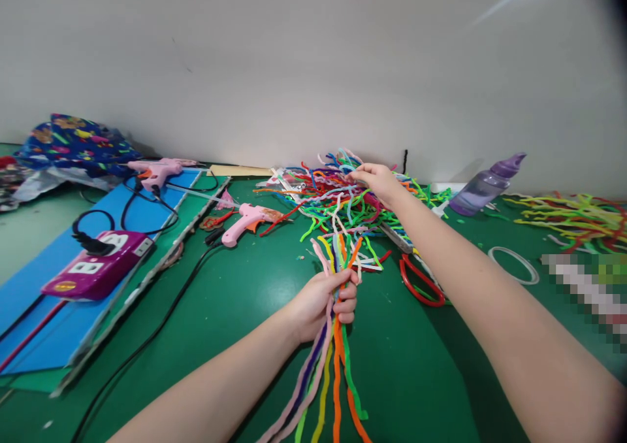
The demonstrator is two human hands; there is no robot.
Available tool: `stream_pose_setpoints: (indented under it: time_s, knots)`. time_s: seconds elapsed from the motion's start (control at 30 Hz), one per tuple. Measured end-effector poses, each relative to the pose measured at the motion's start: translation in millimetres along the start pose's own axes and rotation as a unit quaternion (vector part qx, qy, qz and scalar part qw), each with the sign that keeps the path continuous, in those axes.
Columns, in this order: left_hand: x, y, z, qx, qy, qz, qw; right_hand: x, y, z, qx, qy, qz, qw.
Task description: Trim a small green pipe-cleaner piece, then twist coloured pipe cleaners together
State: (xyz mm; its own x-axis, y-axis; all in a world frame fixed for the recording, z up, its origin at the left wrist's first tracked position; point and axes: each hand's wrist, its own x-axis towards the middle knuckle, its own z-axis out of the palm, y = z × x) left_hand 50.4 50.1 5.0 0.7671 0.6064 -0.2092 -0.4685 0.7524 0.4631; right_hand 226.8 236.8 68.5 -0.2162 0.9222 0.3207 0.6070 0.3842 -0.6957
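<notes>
My left hand (326, 302) is wrapped around a bundle of fuzzy pipe cleaners (337, 364) in pink, purple, yellow, orange and green. Their long ends hang toward me, and short ends stick up above the fist. Farther off, my right hand (375, 180) reaches over a heap of mixed-colour pipe cleaners (337, 198) by the wall. Its thumb and fingers are pinched at a light blue pipe cleaner (347, 168) on top of the heap.
A pink glue gun (242, 224) lies left of the heap; another pink glue gun (159, 170) is behind it. A purple power strip (98, 270) sits on a blue board (39, 332). Red-handled scissors (409, 286), a purple bottle (482, 188) and more pipe cleaners (578, 217) are right.
</notes>
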Motion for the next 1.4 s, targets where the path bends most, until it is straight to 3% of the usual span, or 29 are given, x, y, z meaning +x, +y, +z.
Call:
stream_pose_setpoints:
  time_s: [0.2, 0.33, 0.53, 0.63, 0.73, 0.87, 1.07, 1.4]
  knots:
    - [0, 0, 0.7, -0.001, 0.002, 0.002, 1.0, -5, -11, -11, 0.078, 0.017, -0.018, 0.997]
    - [0, 0, 1.1, 0.0, 0.005, 0.003, 1.0, -22, -14, -23, 0.0, 0.022, -0.011, 1.0]
    - [0, -1, 0.4, 0.0, 0.006, 0.004, 1.0, -48, -8, -33, -0.155, -0.035, -0.04, 0.986]
    - [1, -1, 0.0, -0.003, 0.006, 0.006, 1.0, -40, 2, -41, -0.271, 0.017, -0.083, 0.959]
    - [2, -1, -0.1, -0.005, 0.005, 0.004, 1.0, -22, 16, -49, -0.304, 0.044, -0.086, 0.948]
    - [1, -1, 0.4, -0.009, 0.005, 0.0, 1.0, -1, 33, -45, -0.319, 0.021, -0.101, 0.942]
    - [0, 0, 1.5, -0.013, 0.008, -0.004, 1.0, 15, 51, -21, -0.337, -0.01, -0.102, 0.936]
    - [2, 0, -0.8, -0.016, 0.01, -0.007, 1.0, 24, 35, -21, -0.283, 0.041, -0.088, 0.954]
